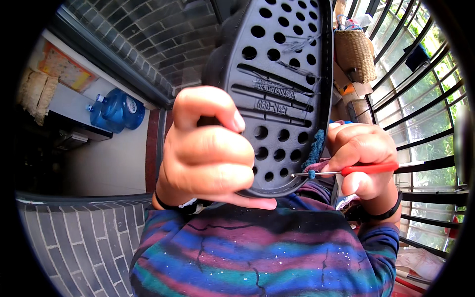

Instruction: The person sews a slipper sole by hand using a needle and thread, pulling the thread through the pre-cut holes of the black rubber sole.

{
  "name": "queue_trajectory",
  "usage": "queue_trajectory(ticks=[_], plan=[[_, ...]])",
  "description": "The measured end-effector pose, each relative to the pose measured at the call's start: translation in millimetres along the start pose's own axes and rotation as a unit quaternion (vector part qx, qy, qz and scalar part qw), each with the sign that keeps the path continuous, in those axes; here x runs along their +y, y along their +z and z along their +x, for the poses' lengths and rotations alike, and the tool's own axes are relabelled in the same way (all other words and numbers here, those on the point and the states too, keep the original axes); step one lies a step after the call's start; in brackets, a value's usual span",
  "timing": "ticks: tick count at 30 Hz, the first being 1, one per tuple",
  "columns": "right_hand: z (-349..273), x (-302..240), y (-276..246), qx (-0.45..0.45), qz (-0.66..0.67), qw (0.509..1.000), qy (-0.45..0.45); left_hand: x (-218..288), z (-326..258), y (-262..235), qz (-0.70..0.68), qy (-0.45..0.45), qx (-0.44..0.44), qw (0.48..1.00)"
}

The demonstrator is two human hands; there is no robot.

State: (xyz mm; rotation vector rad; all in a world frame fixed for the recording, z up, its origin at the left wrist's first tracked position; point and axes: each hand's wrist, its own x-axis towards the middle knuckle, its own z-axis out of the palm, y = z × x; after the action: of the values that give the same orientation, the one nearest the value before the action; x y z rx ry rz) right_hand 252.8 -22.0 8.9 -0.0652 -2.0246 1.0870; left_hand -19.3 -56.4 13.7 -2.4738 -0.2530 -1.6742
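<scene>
Right in the middle, the left hand [210, 148] grips a black sole with holes [282, 89]. Beside it, the right hand [358, 158] pinches a red-handled hook [346, 171] with blue yarn [313, 151] at the sole's edge. Upper right, a woven basket [355, 54] holds bits I cannot make out. Left, a blue water jug [118, 110] lies on the floor [111, 163].

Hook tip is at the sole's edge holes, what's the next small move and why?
Probably ease the red-handled metal crochet hook through the nearest edge hole. The left hand grips the black perforated rubber sole upright; the right hand holds the hook level, its tip right at the lower rim holes, a loop of teal yarn on its shaft. Teal stitches already line that edge.
</scene>
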Motion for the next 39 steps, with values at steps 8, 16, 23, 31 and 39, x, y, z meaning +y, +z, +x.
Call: queue_trajectory(ticks=[8,16,23,31,39], plan=[[-0.1,-1.2,-14.7,-0.038,0.058,0.988,0.138,8.7,-1.0,9.2,0.07,0.057,-0.005,0.996],[14.8,1.1,-29.5,-0.098,0.079,0.958,0.258,-25.9,1.0,35.4,0.038,0.155,0.026,0.987],[23.4,4.3,-28.9,-0.111,0.052,0.956,0.267,-24.1,1.4,24.7,0.061,0.12,-0.082,0.988],[24.9,-0.3,-32.0,-0.123,-0.013,0.974,0.191,-23.1,-0.5,31.0,0.014,0.063,-0.038,0.997],[26.6,-6.1,-36.2,-0.154,-0.02,0.972,0.178,-21.9,6.9,36.7,0.069,0.148,-0.033,0.986]])
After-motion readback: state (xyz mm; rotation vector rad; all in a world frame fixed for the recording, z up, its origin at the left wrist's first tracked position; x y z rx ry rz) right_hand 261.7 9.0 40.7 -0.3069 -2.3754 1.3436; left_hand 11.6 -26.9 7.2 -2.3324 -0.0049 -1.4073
